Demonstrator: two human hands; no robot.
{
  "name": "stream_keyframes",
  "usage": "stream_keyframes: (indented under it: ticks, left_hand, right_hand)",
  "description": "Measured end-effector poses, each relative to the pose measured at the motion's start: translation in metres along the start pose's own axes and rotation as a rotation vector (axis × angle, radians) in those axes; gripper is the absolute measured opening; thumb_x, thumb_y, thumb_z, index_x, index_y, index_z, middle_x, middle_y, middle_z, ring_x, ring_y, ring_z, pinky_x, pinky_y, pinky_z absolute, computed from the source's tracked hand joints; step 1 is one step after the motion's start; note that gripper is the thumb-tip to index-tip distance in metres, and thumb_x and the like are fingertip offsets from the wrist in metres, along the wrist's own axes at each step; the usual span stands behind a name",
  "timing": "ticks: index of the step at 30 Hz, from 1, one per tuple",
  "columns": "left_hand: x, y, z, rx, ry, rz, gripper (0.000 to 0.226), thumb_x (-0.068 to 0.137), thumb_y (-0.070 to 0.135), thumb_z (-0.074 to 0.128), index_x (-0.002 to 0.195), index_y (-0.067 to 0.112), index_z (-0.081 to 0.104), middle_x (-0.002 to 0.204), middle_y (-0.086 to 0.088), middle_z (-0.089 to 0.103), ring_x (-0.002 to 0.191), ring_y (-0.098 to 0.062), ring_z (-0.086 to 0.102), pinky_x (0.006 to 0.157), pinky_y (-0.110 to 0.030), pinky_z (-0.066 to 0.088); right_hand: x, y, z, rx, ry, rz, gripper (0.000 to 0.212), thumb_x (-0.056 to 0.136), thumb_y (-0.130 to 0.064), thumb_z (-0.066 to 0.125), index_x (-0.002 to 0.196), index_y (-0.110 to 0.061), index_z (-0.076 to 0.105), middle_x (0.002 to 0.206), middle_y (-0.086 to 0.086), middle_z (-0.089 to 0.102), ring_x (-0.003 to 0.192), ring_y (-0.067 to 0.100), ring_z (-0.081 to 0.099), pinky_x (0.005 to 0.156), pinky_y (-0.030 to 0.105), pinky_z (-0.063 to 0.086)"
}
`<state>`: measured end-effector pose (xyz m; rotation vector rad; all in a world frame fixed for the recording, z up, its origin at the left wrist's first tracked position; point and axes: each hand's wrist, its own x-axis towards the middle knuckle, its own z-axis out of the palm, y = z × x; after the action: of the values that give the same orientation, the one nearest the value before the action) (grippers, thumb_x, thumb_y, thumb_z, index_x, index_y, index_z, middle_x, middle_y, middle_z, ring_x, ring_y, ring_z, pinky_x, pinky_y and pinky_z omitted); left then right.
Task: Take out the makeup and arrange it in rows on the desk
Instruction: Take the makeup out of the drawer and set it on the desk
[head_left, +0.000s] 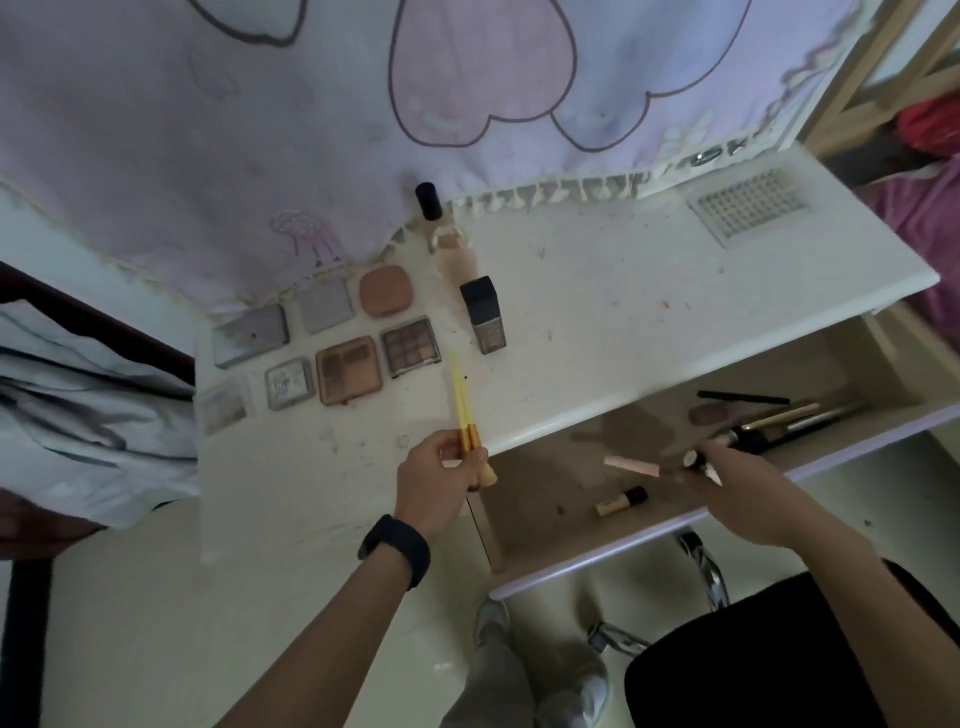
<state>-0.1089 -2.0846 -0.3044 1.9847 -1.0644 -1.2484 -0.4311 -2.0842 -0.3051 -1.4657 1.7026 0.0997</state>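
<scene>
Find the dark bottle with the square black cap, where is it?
In the head view, the dark bottle sits on the white desk, near the middle, just right of the eyeshadow palette and closer to the person than the beige bottle.

Seven palettes (348, 369) in rows, two bottles (483, 317) beside

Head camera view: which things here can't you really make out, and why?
Head view: the small item the right hand grips over the drawer is blurred and half covered by fingers.
Head view: the left hand covers part of the yellow sticks; their count is unclear.
Head view: the desk top hides the drawer's back.
Head view: the dark brushes blur into one heap.
</scene>
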Motion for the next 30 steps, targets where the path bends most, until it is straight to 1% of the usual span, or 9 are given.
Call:
stream_keyframes:
  ticks: [4,8,11,13,19,23,25,28,30]
  left_hand:
    - [0.015,0.018,0.001,-0.073,0.013,-0.070,0.029,0.089,0.019,0.074,0.115,0.012,0.063,0.104,-0.004,0.071,0.080,-0.012,0.070,0.056,-0.013,0.053]
    - [0.029,0.030,0.005,-0.097,-0.003,-0.101,0.034,0.086,0.020,0.077,0.114,0.012,0.058,0.100,-0.005,0.070,0.073,-0.018,0.073,0.056,-0.023,0.058]
    - [0.036,0.033,0.009,0.045,0.055,-0.086,0.027,0.087,0.033,0.075,0.101,0.020,0.055,0.090,-0.005,0.072,0.063,-0.019,0.074,0.060,-0.034,0.062]
    - [0.042,0.031,0.010,0.173,0.080,-0.050,0.022,0.089,0.039,0.069,0.095,0.025,0.053,0.084,-0.002,0.073,0.062,-0.020,0.073,0.065,-0.039,0.063]
    - [0.054,0.029,0.010,0.431,0.120,0.019,0.021,0.091,0.046,0.057,0.095,0.027,0.051,0.082,0.002,0.073,0.069,-0.024,0.071,0.071,-0.040,0.061]
    - [0.060,0.031,0.007,0.424,0.095,0.015,0.019,0.090,0.047,0.059,0.095,0.030,0.050,0.084,0.005,0.072,0.071,-0.023,0.071,0.071,-0.040,0.060]
    - [0.062,0.038,0.004,0.467,0.073,0.029,0.021,0.092,0.047,0.059,0.097,0.027,0.053,0.086,0.006,0.071,0.076,-0.019,0.069,0.073,-0.035,0.058]
    - [0.067,0.050,-0.008,0.617,0.067,0.079,0.023,0.095,0.050,0.055,0.097,0.027,0.059,0.090,0.007,0.068,0.080,-0.015,0.063,0.067,-0.027,0.049]
    - [0.077,0.065,-0.025,0.760,0.096,0.172,0.023,0.098,0.047,0.049,0.097,0.027,0.060,0.087,0.007,0.064,0.076,-0.014,0.060,0.060,-0.026,0.047]
  right_hand:
    - [-0.024,-0.016,0.029,0.514,0.208,-0.043,0.023,0.097,-0.042,0.058,0.094,-0.020,0.064,0.081,0.002,0.066,0.075,0.021,0.060,0.067,0.034,0.043]
    - [-0.026,-0.036,0.060,0.895,0.253,-0.034,0.014,0.098,-0.029,0.062,0.097,-0.019,0.071,0.079,0.001,0.070,0.079,0.016,0.064,0.076,0.034,0.048]
    - [-0.024,-0.054,0.070,1.049,0.285,-0.021,0.015,0.100,-0.019,0.058,0.098,-0.009,0.069,0.074,-0.004,0.067,0.069,0.005,0.061,0.068,0.023,0.051]
    - [-0.022,-0.064,0.071,1.128,0.312,-0.003,0.014,0.100,-0.016,0.058,0.097,-0.008,0.068,0.073,-0.005,0.067,0.069,0.006,0.061,0.062,0.019,0.052]
    - [-0.014,-0.078,0.064,1.140,0.357,-0.005,0.013,0.100,-0.016,0.058,0.096,-0.009,0.068,0.074,-0.003,0.068,0.072,0.012,0.061,0.065,0.025,0.050]
    - [-0.005,-0.081,0.057,1.112,0.380,0.013,0.014,0.099,-0.021,0.060,0.099,-0.010,0.070,0.076,-0.003,0.071,0.075,0.014,0.065,0.067,0.027,0.052]
    - [0.001,-0.086,0.049,1.092,0.402,0.002,0.014,0.099,-0.023,0.060,0.099,-0.012,0.070,0.076,-0.004,0.071,0.074,0.012,0.066,0.068,0.025,0.054]
    - [0.019,-0.100,0.033,0.987,0.457,0.001,0.017,0.098,-0.033,0.062,0.104,-0.018,0.068,0.088,-0.004,0.073,0.081,0.012,0.069,0.075,0.027,0.055]
    - [0.040,-0.115,0.020,0.861,0.498,0.001,0.018,0.099,-0.036,0.058,0.106,-0.021,0.065,0.093,-0.007,0.072,0.084,0.011,0.069,0.074,0.028,0.054]
